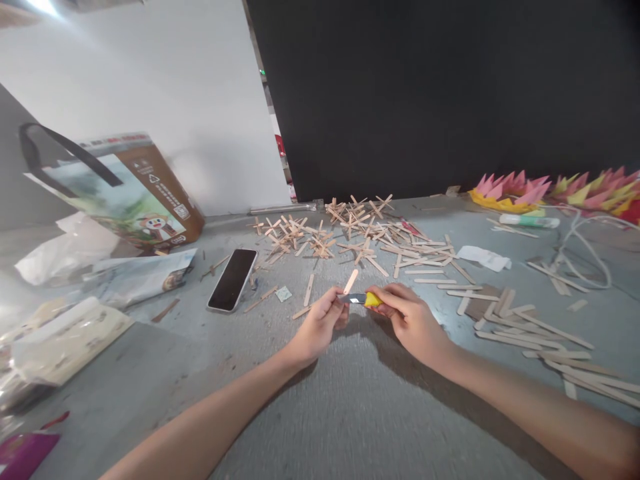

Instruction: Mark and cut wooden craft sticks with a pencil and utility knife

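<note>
My left hand point(320, 327) pinches a short wooden craft stick point(351, 281) that points up and away from me. My right hand point(407, 317) grips a yellow utility knife point(367, 299) whose grey blade end reaches toward the stick's lower end. Both hands meet above the grey floor point(350, 400), close to each other. A heap of small crosses made of sticks point(350, 233) lies just beyond the hands.
A black phone point(233, 279) lies left of the hands. A printed paper bag point(125, 193) and plastic wrappers point(65, 333) sit at the left. Long loose sticks point(530, 327) spread at the right. Paper flowers point(510, 190), a glue stick point(527, 221) and a white cable point(585, 260) lie far right.
</note>
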Demonstrator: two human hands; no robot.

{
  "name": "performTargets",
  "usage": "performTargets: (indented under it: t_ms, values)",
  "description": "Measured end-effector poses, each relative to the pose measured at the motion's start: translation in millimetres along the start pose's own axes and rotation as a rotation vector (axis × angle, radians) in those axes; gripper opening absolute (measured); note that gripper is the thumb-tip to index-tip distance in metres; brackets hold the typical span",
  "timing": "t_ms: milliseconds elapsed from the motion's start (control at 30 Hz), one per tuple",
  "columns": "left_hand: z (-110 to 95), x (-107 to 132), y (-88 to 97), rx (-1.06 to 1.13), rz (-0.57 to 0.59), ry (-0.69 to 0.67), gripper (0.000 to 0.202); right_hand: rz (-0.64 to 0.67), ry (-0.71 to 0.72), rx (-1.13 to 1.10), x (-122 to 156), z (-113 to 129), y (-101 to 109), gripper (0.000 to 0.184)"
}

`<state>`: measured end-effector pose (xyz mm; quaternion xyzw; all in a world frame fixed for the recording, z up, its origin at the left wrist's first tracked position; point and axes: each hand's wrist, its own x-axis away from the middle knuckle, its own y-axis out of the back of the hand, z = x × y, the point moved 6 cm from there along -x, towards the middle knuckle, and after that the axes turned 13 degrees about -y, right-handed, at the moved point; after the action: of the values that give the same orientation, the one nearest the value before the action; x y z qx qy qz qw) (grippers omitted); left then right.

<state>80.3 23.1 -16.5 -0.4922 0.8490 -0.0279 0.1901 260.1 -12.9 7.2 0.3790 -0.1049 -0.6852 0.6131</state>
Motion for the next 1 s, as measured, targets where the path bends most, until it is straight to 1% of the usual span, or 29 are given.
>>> performTargets:
  t_ms: [133,233,300,400,500,700,800,867,1000]
  values:
    - [1.7,-0.4,2.8,0.019,-0.019,-0.010,0.048,0.007,-0.018,0.013,-0.5,-0.4,0.7,0.042]
    - [1.1,-0.3,4.1,-0.034,-0.008,-0.019,0.048,0.008,-0.021,0.014,0.3,-1.9,0.7,0.042]
    - [-0.7,0.7,4.4,-0.105,0.012,-0.024,0.049,0.013,-0.020,0.005,1.3,-2.9,0.2,0.041]
    - [-3.9,3.2,2.8,-0.240,0.073,-0.020,0.050,0.030,-0.020,-0.010,2.6,-3.4,-0.8,0.038]
    - [-5.8,5.0,0.1,-0.277,0.109,-0.002,0.051,0.043,-0.023,-0.017,3.0,-2.6,-1.5,0.038]
    - [-3.6,3.0,0.8,-0.197,0.040,-0.006,0.050,0.046,-0.048,-0.055,0.4,-1.4,-0.9,0.041]
    - [-0.7,2.2,3.1,-0.154,0.011,-0.016,0.051,0.062,-0.057,-0.051,-1.1,-0.8,0.0,0.040]
    - [-0.1,2.6,4.9,-0.158,-0.006,-0.014,0.051,0.062,-0.058,-0.035,-1.4,-0.7,1.0,0.040]
    - [-3.7,4.7,5.0,-0.230,-0.001,-0.016,0.051,0.014,-0.036,-0.006,0.2,-1.1,3.0,0.041]
